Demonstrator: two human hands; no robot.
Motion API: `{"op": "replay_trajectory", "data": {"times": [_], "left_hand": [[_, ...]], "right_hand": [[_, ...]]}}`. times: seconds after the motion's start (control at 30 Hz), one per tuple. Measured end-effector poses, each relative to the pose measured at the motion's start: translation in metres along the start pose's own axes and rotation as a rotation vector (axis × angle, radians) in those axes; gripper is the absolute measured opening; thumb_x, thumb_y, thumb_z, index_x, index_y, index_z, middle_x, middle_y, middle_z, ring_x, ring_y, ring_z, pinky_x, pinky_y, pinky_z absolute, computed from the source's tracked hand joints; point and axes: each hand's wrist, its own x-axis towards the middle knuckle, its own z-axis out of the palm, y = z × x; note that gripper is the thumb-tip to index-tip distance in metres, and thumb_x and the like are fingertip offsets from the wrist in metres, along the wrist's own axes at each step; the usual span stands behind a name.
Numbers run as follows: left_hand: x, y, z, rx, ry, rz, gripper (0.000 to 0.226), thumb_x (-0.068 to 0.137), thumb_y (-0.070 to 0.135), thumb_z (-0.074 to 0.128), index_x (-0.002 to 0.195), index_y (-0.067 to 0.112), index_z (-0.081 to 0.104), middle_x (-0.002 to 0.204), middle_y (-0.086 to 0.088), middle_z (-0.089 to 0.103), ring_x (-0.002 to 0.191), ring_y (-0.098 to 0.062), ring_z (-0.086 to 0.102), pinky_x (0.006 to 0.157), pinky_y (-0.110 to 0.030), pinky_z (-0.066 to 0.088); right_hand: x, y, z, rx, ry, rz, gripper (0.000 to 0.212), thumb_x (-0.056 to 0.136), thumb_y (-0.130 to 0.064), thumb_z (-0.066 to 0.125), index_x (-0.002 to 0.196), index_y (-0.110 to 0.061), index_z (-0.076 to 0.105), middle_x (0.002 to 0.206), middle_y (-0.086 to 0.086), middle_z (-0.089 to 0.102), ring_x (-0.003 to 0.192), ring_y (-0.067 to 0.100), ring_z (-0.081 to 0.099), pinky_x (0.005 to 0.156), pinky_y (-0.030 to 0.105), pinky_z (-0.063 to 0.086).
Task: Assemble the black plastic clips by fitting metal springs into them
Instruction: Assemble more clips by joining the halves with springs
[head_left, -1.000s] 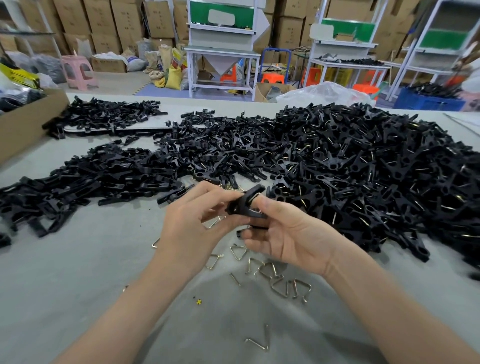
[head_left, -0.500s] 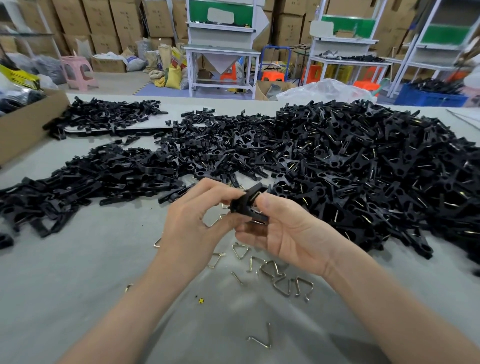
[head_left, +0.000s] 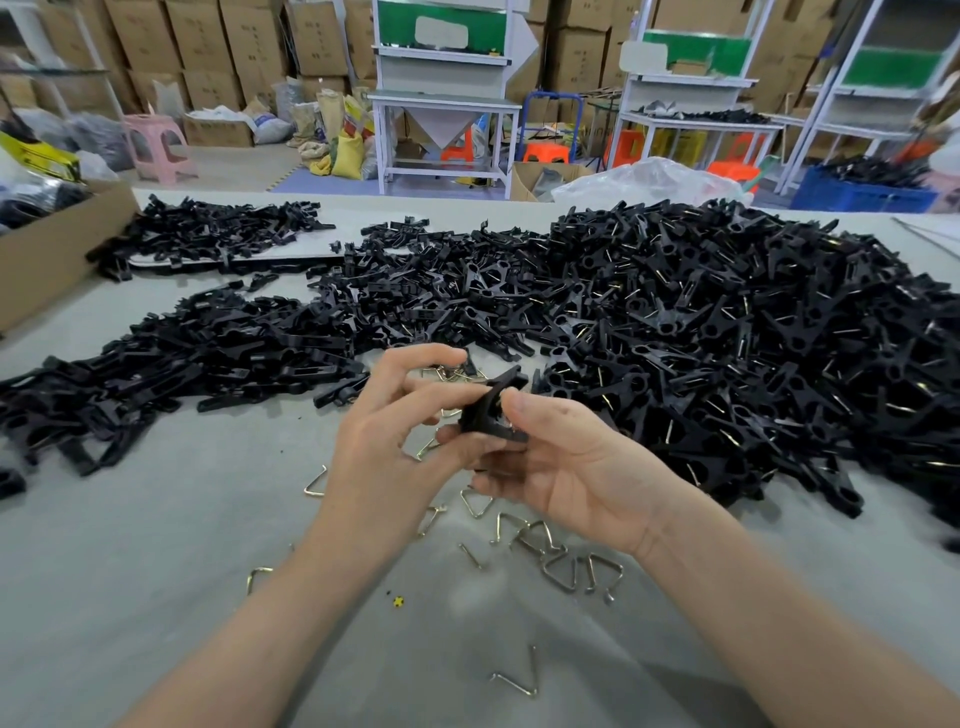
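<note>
A black plastic clip (head_left: 491, 408) is held above the grey table (head_left: 156, 545), between both hands. My right hand (head_left: 566, 462) grips it, thumb on top and fingers curled beneath. My left hand (head_left: 395, 441) pinches its left end with thumb and lower fingers, while the index finger is lifted above. Whether a spring sits inside the clip cannot be made out. Several loose metal springs (head_left: 550, 556) lie on the table just below the hands.
A big heap of black clips with springs (head_left: 727, 332) fills the right side. Flatter black clip halves (head_left: 171, 364) spread on the left, more at the back left (head_left: 218, 234). A cardboard box (head_left: 47, 254) stands at the left edge. One spring (head_left: 519, 675) lies near me.
Both hands stay on the clip. The left index finger has lifted off it and the left hand has opened slightly; the clip has turned a little.
</note>
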Motion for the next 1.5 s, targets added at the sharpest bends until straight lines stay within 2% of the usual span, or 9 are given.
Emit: {"op": "replay_trajectory", "data": {"times": [0.23, 0.67, 0.93, 1.03, 1.17, 1.23, 1.27, 1.33, 1.5], "left_hand": [[-0.003, -0.002, 0.006, -0.01, -0.058, -0.034, 0.053, 0.071, 0.032, 0.074, 0.122, 0.028, 0.061, 0.115, 0.008, 0.057, 0.105, -0.014, 0.058, 0.087, -0.028, 0.048], [0.0, 0.001, 0.002, -0.054, -0.069, 0.01, 0.043, 0.071, 0.029, 0.075, 0.111, 0.034, 0.062, 0.109, 0.007, 0.061, 0.102, -0.016, 0.06, 0.084, -0.027, 0.05], [0.001, -0.009, 0.003, -0.021, -0.125, 0.011, 0.052, 0.072, 0.036, 0.077, 0.12, 0.032, 0.059, 0.114, 0.011, 0.059, 0.105, -0.01, 0.058, 0.086, -0.02, 0.046], [0.004, -0.028, -0.009, 0.187, -0.191, -0.068, 0.055, 0.076, 0.049, 0.066, 0.129, 0.04, 0.053, 0.121, 0.02, 0.054, 0.11, -0.002, 0.051, 0.093, -0.013, 0.035], [0.01, -0.071, -0.037, 0.622, -0.181, -0.369, 0.055, 0.087, 0.037, 0.065, 0.139, 0.024, 0.05, 0.144, -0.007, 0.045, 0.139, -0.029, 0.029, 0.114, -0.037, 0.022], [0.011, -0.083, -0.044, 0.634, -0.222, -0.47, 0.054, 0.09, 0.038, 0.061, 0.141, 0.028, 0.045, 0.15, -0.008, 0.038, 0.142, -0.03, 0.024, 0.116, -0.041, 0.02], [0.011, -0.086, -0.044, 0.637, -0.256, -0.463, 0.052, 0.092, 0.039, 0.058, 0.141, 0.031, 0.045, 0.151, -0.005, 0.037, 0.142, -0.03, 0.025, 0.116, -0.041, 0.021], [0.011, -0.089, -0.039, 0.683, -0.318, -0.422, 0.044, 0.095, 0.039, 0.052, 0.139, 0.036, 0.047, 0.152, 0.001, 0.036, 0.142, -0.029, 0.023, 0.117, -0.042, 0.021], [0.014, -0.09, -0.033, 0.652, -0.23, -0.36, 0.024, 0.093, 0.015, 0.06, 0.114, 0.017, 0.07, 0.132, -0.002, 0.058, 0.118, -0.031, 0.047, 0.102, -0.035, 0.031]], "right_hand": [[0.005, 0.007, -0.002, 0.049, 0.016, -0.1, 0.027, 0.075, -0.022, 0.068, 0.096, -0.005, 0.073, 0.093, 0.015, 0.07, 0.08, 0.014, 0.068, 0.072, 0.021, 0.053], [0.007, 0.013, -0.001, -0.031, 0.021, -0.218, 0.027, 0.08, -0.017, 0.063, 0.099, 0.002, 0.064, 0.091, 0.015, 0.068, 0.09, 0.02, 0.066, 0.08, 0.026, 0.054], [0.013, 0.017, -0.011, -0.102, 0.065, -0.207, 0.028, 0.076, -0.02, 0.07, 0.1, -0.004, 0.068, 0.094, 0.014, 0.071, 0.089, 0.02, 0.066, 0.078, 0.03, 0.054], [0.007, -0.001, -0.017, -0.396, 0.259, -0.313, 0.032, 0.073, -0.032, 0.073, 0.104, -0.022, 0.07, 0.098, 0.002, 0.073, 0.086, 0.012, 0.068, 0.08, 0.031, 0.052], [-0.003, -0.036, -0.037, -0.908, 0.802, -0.636, 0.05, 0.082, -0.01, 0.07, 0.127, -0.024, 0.057, 0.115, -0.006, 0.065, 0.097, -0.001, 0.061, 0.084, 0.01, 0.046], [-0.003, -0.042, -0.055, -1.206, 1.069, -0.5, 0.072, 0.082, -0.003, 0.066, 0.144, -0.026, 0.038, 0.147, 0.004, 0.04, 0.128, 0.015, 0.04, 0.101, 0.02, 0.032], [-0.003, -0.042, -0.061, -1.3, 1.131, -0.358, 0.079, 0.082, -0.002, 0.063, 0.148, -0.03, 0.029, 0.156, 0.007, 0.021, 0.139, 0.025, 0.021, 0.108, 0.035, 0.026], [0.0, -0.038, -0.065, -1.34, 1.127, -0.221, 0.082, 0.083, -0.002, 0.059, 0.149, -0.034, 0.022, 0.16, 0.008, 0.0, 0.144, 0.029, -0.002, 0.111, 0.053, 0.015], [0.008, -0.02, -0.056, -1.373, 1.02, -0.35, 0.071, 0.083, -0.01, 0.06, 0.145, -0.031, 0.032, 0.159, 0.006, 0.003, 0.144, 0.023, -0.003, 0.112, 0.053, 0.014]]}}
